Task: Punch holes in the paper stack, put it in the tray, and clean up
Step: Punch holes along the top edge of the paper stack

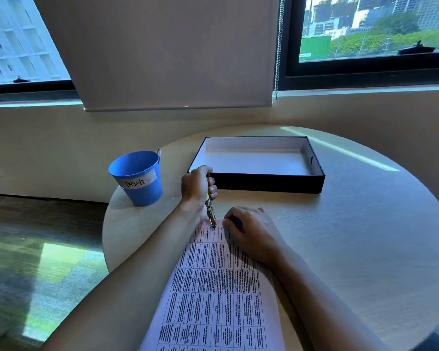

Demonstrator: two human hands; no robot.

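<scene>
I'm only at the punching: my left hand (197, 186) grips the hole punch (211, 214) at the top edge of the paper stack (213, 287) on the bench (352, 236), my right hand (249, 235) pins it with curled fingers, and the tray (264, 184) is empty with cleanup left.

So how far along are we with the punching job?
Nothing looks finished: the tray is empty. In hand: the left hand grips the hole punch at the top edge of the paper stack while the right hand holds that edge. Left: finishing holes, traying the stack, clearing into the Trash bucket.
</scene>
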